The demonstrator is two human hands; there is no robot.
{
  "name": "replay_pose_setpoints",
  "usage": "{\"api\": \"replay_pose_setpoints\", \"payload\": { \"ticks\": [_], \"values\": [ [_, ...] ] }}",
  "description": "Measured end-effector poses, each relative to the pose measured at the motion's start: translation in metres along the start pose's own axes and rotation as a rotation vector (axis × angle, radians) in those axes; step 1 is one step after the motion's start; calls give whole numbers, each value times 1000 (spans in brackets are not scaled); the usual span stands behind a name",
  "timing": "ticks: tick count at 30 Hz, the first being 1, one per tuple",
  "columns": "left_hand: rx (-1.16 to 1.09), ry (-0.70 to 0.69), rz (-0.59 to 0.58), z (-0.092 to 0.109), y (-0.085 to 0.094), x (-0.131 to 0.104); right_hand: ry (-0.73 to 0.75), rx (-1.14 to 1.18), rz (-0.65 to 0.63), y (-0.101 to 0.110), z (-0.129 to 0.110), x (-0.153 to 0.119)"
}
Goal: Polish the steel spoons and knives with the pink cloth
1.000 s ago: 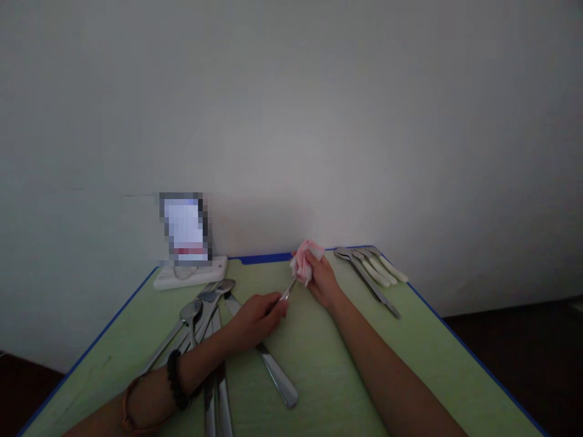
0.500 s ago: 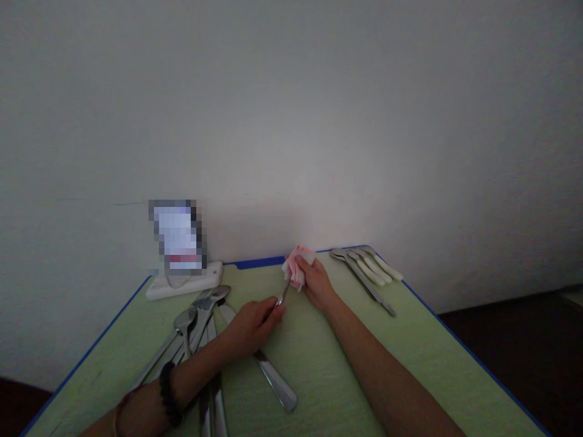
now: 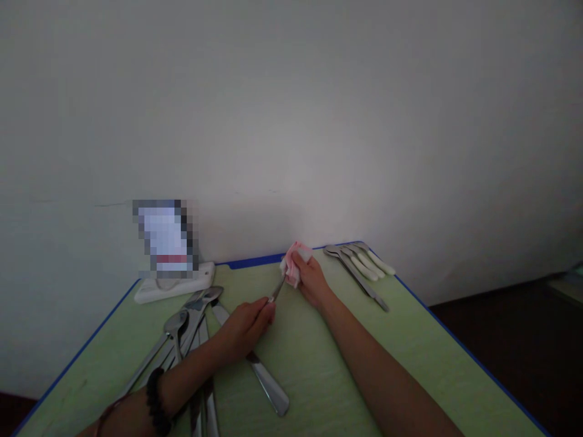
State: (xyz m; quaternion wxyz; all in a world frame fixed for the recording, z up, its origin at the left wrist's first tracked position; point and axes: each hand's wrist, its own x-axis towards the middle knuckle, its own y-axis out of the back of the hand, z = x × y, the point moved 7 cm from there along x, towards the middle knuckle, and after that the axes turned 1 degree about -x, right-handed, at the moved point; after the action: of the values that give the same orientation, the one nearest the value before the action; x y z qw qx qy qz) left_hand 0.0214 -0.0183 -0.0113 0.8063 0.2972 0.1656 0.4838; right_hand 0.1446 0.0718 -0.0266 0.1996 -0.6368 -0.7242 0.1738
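My left hand (image 3: pixel 249 326) is closed round a slim metal piece of cutlery (image 3: pixel 276 290). Its far end is hidden in a pink and white cloth (image 3: pixel 294 267), so its kind does not show. The crumpled cloth is pinched in my right hand (image 3: pixel 313 280), thumb on top, wrapped about that end. Under and beside my left forearm lies a loose pile of metal cutlery, with a spoon (image 3: pixel 175 323) on top. A table knife (image 3: pixel 272 388) slants out from beneath my left hand.
At the table's back right lie several spoons with white handles (image 3: pixel 381 264) and long metal spoons (image 3: pixel 359 279). A phone (image 3: pixel 166 237) with a blurred screen leans on a white stand (image 3: pixel 182 288) at back left. A wall stands behind the blue-edged green table (image 3: pixel 328 376).
The view has shifted slightly, so the table and everything on it appear a little further left. Both hands keep their hold on the cutlery and the cloth.
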Motion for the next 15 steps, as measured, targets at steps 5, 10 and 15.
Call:
{"api": "replay_pose_setpoints", "payload": {
  "ticks": [5,10,15],
  "values": [
    [-63,53,56,-6,2,3,-213,-60,-249,-23,5,-15],
    [-82,88,61,-7,3,3,-213,-62,-245,-24,5,-16],
    [25,37,-1,0,0,1,-131,36,-20,-8,4,-5]
  ]
}}
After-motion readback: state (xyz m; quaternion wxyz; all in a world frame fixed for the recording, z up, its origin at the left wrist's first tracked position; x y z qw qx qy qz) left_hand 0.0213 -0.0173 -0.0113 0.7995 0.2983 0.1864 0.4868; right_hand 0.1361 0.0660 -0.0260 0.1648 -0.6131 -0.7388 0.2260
